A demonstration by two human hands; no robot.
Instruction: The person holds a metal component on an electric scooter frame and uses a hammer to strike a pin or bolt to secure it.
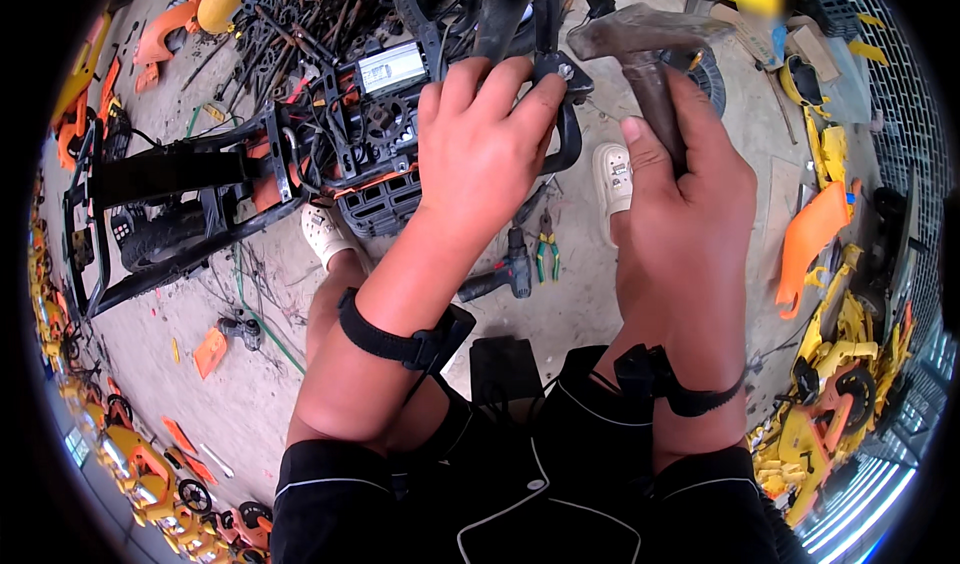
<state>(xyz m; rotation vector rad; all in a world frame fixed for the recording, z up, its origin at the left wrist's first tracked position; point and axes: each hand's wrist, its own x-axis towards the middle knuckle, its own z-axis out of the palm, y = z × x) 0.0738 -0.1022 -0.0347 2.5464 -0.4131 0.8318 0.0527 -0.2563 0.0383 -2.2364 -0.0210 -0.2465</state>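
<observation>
My right hand (690, 189) is closed round the handle of a hammer (650, 32), whose worn, dark head is raised beside the black metal frame. With curled fingers, my left hand (485, 144) grips the black frame (545, 24) of a partly stripped small vehicle, just left of the hammer. The fingertips are hidden behind the frame. A silver controller box (391, 70) with a label sits in the chassis left of my left hand. The chassis tubes (190, 259) reach far to the left, around a black wheel (165, 239).
A cordless drill (512, 269) and green-handled pliers (547, 249) lie on the concrete floor between my feet. Rusty metal parts (310, 9) are heaped behind the chassis. Orange and yellow body panels (815, 234) are piled at the right. Another power tool (242, 332) lies at left.
</observation>
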